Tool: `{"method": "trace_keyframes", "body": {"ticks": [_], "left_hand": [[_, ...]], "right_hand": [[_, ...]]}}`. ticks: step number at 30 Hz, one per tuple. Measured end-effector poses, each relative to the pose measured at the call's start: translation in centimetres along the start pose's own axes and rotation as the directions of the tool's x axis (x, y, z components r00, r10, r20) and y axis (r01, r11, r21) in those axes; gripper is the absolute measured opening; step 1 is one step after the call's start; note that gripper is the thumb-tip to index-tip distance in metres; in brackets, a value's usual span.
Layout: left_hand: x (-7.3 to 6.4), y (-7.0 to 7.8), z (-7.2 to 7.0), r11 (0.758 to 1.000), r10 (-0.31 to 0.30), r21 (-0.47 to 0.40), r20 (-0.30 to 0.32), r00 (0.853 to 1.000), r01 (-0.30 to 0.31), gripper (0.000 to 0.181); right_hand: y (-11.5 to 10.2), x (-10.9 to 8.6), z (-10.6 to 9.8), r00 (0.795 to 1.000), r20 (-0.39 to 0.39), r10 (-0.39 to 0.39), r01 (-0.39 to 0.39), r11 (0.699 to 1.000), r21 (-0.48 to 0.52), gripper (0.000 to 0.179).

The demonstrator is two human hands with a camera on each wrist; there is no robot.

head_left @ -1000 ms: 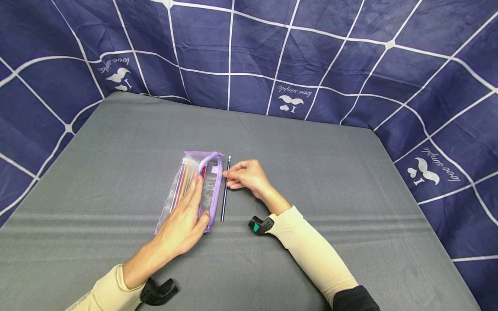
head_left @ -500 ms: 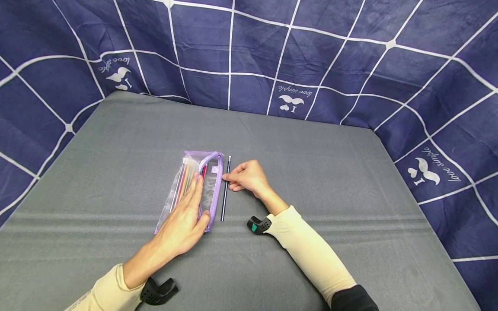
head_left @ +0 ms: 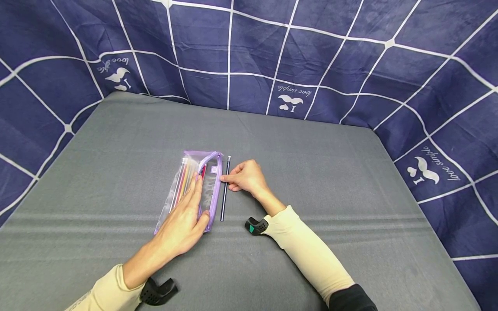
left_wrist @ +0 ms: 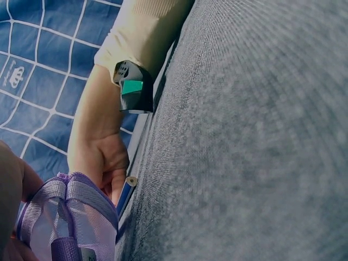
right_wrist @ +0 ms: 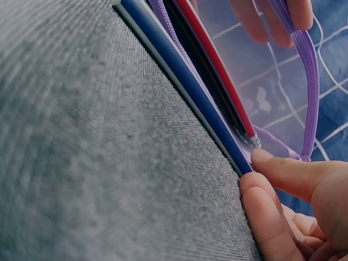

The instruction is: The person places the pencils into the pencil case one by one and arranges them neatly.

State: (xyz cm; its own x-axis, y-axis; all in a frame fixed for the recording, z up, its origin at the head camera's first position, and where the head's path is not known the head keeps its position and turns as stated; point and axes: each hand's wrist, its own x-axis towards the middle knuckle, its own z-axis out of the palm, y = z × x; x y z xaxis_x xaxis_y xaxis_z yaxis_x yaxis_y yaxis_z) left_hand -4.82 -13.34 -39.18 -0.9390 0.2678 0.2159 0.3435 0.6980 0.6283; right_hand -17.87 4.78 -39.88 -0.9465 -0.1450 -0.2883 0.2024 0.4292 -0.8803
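Observation:
A clear pencil case (head_left: 217,194) with purple zip edging lies on the grey table, its zip side gaping. Several coloured pencils (head_left: 180,185) show through the plastic. My left hand (head_left: 180,224) holds the case, fingers along its top and thumb at the near end of the opening. A dark blue pencil (head_left: 223,209) lies right beside the case. My right hand (head_left: 247,177) pinches it, thumb and forefinger meeting around its shaft in the right wrist view. A red pencil (right_wrist: 217,68) sits inside the case, its end close to my right thumb.
The grey cloth-covered table (head_left: 330,181) spreads around the case. A navy curtain (head_left: 256,52) with white grid lines stands along the back and sides. Black wrist devices (head_left: 256,226) sit on both cream sleeves.
My right hand has shifted slightly left, its fingertips now overlapping the zip edge. The left hand, the case and the blue pencil have stayed in place.

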Motion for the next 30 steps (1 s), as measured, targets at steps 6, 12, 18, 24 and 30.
{"method": "trace_keyframes", "body": {"ticks": [6, 12, 18, 24, 30], "left_hand": [[0.00, 0.01, 0.00, 1.000, 0.003, -0.006, -0.003, 1.000, -0.003, 0.082], [-0.02, -0.05, 0.04, 1.000, 0.004, -0.008, -0.007, 1.000, -0.004, 0.082], [-0.03, -0.05, 0.04, 1.000, 0.005, -0.012, -0.009, 1.000, -0.005, 0.082], [0.00, -0.04, 0.02, 1.000, 0.013, -0.012, -0.015, 1.000, -0.013, 0.082], [-0.06, -0.06, 0.04, 1.000, 0.013, -0.013, -0.013, 1.000, -0.014, 0.082]], "right_hand": [[-0.06, 0.06, 0.06, 1.000, 0.008, 0.017, -0.017, 1.000, 0.022, 0.014], [-0.19, 0.00, 0.04, 1.000, 0.020, 0.019, -0.019, 1.000, 0.022, 0.010], [-0.30, -0.07, -0.04, 0.999, 0.026, 0.024, -0.024, 0.999, 0.021, 0.008], [-0.24, 0.01, -0.23, 0.998, 0.046, 0.037, -0.039, 0.998, 0.040, 0.007], [0.04, 0.16, -0.43, 0.995, 0.090, 0.035, -0.043, 0.995, 0.089, 0.007]]}}
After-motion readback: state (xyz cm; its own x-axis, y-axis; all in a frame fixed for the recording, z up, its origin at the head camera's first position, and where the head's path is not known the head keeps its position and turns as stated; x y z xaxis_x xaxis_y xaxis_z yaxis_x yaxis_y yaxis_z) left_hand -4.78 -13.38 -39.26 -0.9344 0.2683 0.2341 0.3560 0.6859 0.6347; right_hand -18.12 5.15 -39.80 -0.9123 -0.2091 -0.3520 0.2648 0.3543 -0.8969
